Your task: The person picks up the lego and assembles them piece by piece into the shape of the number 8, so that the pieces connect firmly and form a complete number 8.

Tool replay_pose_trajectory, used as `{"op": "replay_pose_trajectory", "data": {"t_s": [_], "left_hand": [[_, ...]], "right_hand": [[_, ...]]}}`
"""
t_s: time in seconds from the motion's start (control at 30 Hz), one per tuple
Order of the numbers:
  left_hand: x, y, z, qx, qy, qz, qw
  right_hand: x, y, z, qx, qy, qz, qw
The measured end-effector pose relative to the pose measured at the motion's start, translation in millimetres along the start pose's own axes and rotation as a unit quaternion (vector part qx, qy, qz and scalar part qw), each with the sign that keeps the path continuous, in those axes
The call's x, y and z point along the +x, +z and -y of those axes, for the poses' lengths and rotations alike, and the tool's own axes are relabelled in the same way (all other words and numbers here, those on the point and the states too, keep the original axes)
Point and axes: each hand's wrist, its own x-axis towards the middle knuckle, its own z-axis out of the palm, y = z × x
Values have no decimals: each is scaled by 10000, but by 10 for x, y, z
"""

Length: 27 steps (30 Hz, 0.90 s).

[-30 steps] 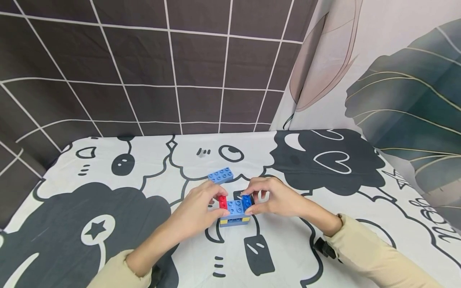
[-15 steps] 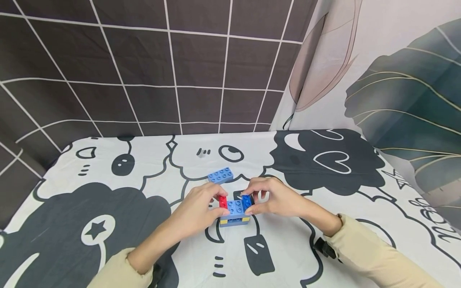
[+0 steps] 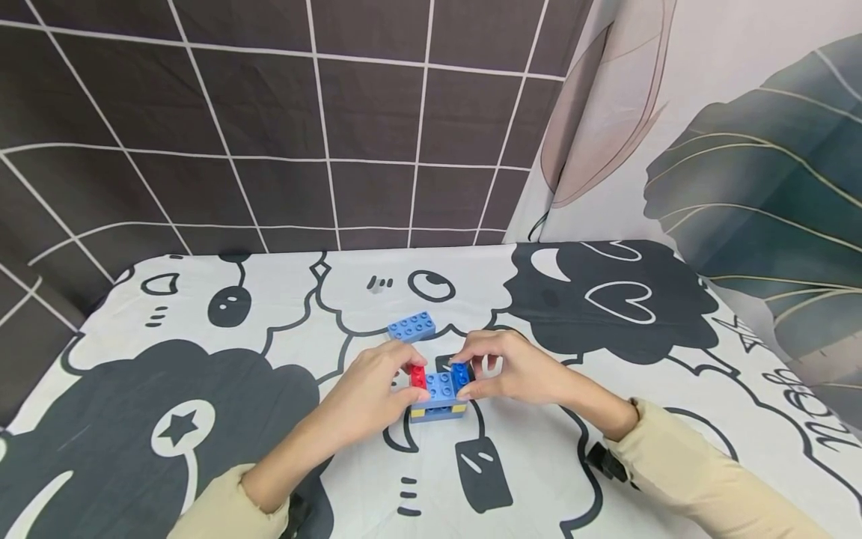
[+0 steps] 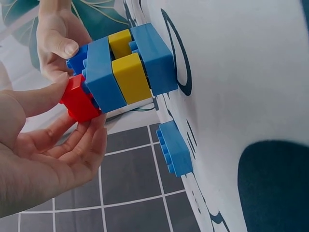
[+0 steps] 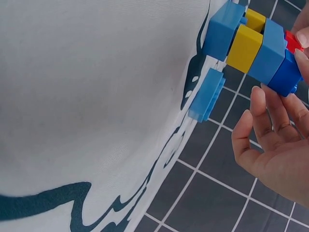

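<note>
A small stack of toy building bricks stands on the cloth: a light blue brick (image 4: 157, 60) at the bottom, yellow bricks (image 4: 132, 79) above it, then another light blue brick (image 3: 441, 387). On top, a red brick (image 3: 418, 376) sits at the left end and a dark blue brick (image 3: 461, 376) at the right end. My left hand (image 3: 369, 385) pinches the red brick between thumb and fingers. With thumb and forefinger, my right hand (image 3: 513, 368) pinches the dark blue brick. Studs show between the two small bricks.
Behind the stack lies a loose light blue brick (image 3: 412, 327), studs up. A cloth (image 3: 539, 464) with black and white cartoon print covers the table. A dark grid-patterned curtain (image 3: 269, 112) hangs at the back, a leaf-patterned one (image 3: 761, 165) at the right.
Both hands stay on the same bricks, and the stack has not visibly moved. The whole view has shifted up very slightly.
</note>
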Motion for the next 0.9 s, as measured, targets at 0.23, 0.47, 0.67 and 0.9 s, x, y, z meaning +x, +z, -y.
{"op": "replay_pose_trajectory", "data": {"t_s": [0.23, 0.47, 0.67, 0.9], "left_hand": [[12, 0, -3, 73, -2, 2, 10000], [6, 7, 41, -105, 3, -143, 9998], [10, 7, 36, -118, -35, -158, 9998], [3, 11, 29, -169, -21, -171, 9997]], "right_hand": [[6, -5, 9, -15, -5, -5, 10000], [11, -9, 11, -19, 7, 5, 10000], [9, -5, 14, -6, 31, 2, 10000], [-3, 10, 55, -309, 28, -98, 9995]]}}
